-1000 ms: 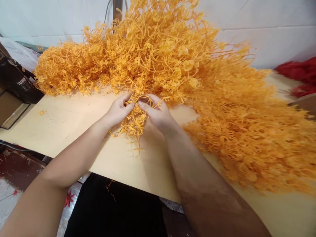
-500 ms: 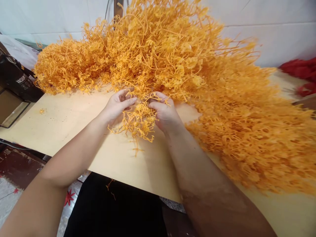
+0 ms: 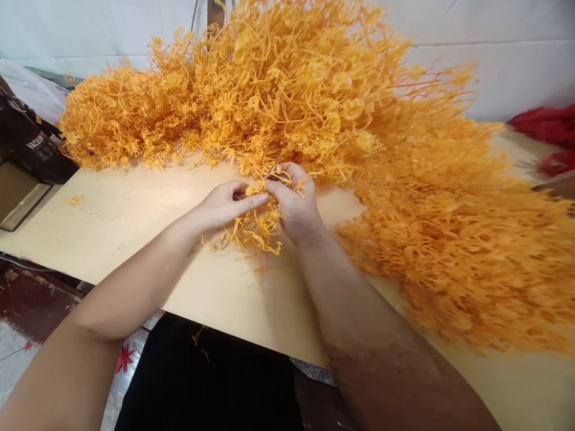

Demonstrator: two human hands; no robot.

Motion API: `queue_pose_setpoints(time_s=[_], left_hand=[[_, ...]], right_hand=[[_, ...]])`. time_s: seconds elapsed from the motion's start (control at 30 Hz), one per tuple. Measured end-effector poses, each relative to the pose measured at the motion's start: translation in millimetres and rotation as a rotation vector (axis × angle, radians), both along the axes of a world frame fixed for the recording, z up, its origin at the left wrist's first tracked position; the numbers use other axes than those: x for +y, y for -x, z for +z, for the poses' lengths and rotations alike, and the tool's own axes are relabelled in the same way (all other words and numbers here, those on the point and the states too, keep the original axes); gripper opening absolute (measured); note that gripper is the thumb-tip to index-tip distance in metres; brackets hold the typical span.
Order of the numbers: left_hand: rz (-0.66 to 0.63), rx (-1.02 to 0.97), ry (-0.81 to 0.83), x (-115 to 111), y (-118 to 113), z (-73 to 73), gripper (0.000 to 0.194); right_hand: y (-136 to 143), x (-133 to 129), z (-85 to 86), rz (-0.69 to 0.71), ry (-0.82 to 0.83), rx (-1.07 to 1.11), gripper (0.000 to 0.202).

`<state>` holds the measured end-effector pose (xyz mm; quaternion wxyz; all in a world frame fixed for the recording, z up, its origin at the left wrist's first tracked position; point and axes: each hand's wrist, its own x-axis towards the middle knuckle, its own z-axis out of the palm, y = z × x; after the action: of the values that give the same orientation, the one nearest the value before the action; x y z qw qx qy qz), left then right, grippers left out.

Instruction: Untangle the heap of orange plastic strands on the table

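Between my hands hangs a small bunch of orange plastic sprigs [image 3: 258, 230], thin and branching, its lower strands dangling above the tabletop. My left hand [image 3: 229, 203] is closed on the bunch from the left, thumb stretched across its upper part. From the right, my right hand [image 3: 296, 200] pinches the top of the same bunch, with a few strands curling over the fingers. Close behind both hands rises a large heap of the same orange sprigs [image 3: 278, 96]. Some fingertips are hidden by the strands.
The pale tabletop [image 3: 135, 221] carries the heap along its back and right side. One loose orange piece [image 3: 76, 200] lies at left, near a black bag [image 3: 36, 140] with white lettering. Red material [image 3: 545, 127] sits at the far right. A white wall [image 3: 485, 66] stands behind.
My left hand has shifted right and slightly down, its thumb now over the bunch close to my right hand. The hanging strands have swung a little; my right hand stays nearly in place.
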<state>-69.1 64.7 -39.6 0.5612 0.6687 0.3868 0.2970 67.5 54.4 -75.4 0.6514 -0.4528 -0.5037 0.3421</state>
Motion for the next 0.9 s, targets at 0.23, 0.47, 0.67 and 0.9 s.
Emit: queue_pose_setpoints(time_s=[0.23,0.47,0.67,0.9], left_hand=[[0.062,-0.035,-0.259,6,0,-11.5,0.024],[0.282,-0.223,0.117,8,-3,5.5,0.025],[0.429,-0.219,0.207,18,-4,-2.2,0.028],[0.619,-0.282,0.213,46,2,-14.2,0.03]], right_hand=[[1,-1,3.9,0.059,0.01,0.017,0.025],[2,-7,9.7,0.176,0.135,-0.038,0.032],[11,-5,6.3,0.352,0.107,-0.116,0.044],[22,-11,16.6,0.363,-0.001,-0.257,0.05]])
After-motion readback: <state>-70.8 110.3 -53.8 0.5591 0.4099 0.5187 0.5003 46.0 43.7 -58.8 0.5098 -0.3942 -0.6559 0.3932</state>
